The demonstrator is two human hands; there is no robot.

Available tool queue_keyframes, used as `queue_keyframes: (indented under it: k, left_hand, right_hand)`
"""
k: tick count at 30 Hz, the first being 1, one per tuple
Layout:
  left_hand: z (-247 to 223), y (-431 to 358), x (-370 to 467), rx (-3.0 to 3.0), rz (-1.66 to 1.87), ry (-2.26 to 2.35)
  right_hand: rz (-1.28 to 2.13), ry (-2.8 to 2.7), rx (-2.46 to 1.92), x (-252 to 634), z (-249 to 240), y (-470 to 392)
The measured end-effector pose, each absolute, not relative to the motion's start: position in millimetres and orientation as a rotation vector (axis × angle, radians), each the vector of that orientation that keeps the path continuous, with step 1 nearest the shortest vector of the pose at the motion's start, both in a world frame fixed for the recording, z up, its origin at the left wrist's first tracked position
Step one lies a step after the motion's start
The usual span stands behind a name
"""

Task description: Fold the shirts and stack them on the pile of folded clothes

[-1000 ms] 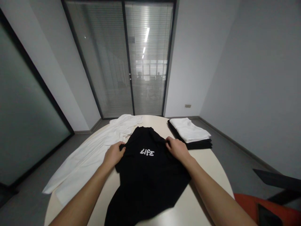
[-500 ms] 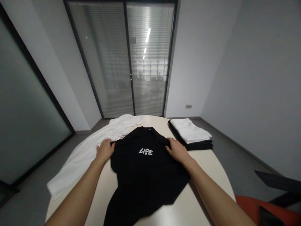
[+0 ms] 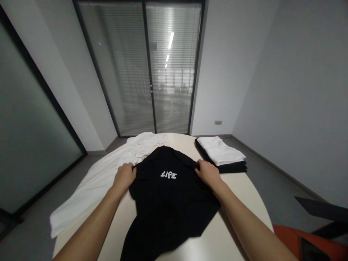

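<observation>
A black T-shirt with white lettering lies spread on the table, its collar end away from me and its lower end toward me. The print reads upside down from here. My left hand is closed on the shirt's left shoulder edge, beside the white cloth. Its right shoulder edge is pinched between the thumb and fingers of my right hand. Between the hands the fabric lies fairly smooth; the lower part is bunched to the left.
White garments lie along the left side of the pale round table. At the back right sits a folded stack with a white garment over black ones. An orange chair stands at the lower right.
Both hands have closed more firmly on the shirt's shoulders. The left hand has shifted slightly to the right, and the collar end looks lifted or turned over a little.
</observation>
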State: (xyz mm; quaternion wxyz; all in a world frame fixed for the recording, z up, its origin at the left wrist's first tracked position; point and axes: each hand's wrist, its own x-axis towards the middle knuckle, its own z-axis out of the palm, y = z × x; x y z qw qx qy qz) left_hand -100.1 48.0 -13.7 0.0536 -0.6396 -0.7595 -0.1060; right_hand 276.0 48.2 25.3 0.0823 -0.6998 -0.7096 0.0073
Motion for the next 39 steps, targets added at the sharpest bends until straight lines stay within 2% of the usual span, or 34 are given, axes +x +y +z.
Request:
queue_keyframes:
  k: [10,15,18,21,25,30,39]
  left_hand:
    - [5.0,43.5,-92.8,-1.881,-0.597,-2.297]
    - [16.3,48.7,-87.5,-1.816,-1.139,-2.328]
    - [18.9,54.9,-84.8,-1.877,-1.218,-2.299]
    - [22.4,61.1,-85.3,-1.901,-1.199,-2.303]
    - [28.4,66.0,-90.3,-1.750,-1.122,-2.367]
    - [30.7,68.4,-87.5,-1.785,-0.846,-2.414]
    - [15.7,70.8,-52.8,-2.056,-0.344,-2.132]
  right_hand:
    - [0.042,-1.876,-2.129,275.5,31.4,51.4]
    - [0.461,-1.665,-1.772,280.7,28.8,61.5]
    - [0.643,-1.571,-1.614,280.3,24.8,68.8]
    - [0.673,-1.555,-1.543,280.5,18.2,76.6]
    - [0.390,-1.752,-1.507,282.2,4.4,82.7]
    - [0.315,-2.198,-1.641,278.1,-5.9,78.5]
    - [0.157,-2.379,-1.668,270.7,10.0,62.4]
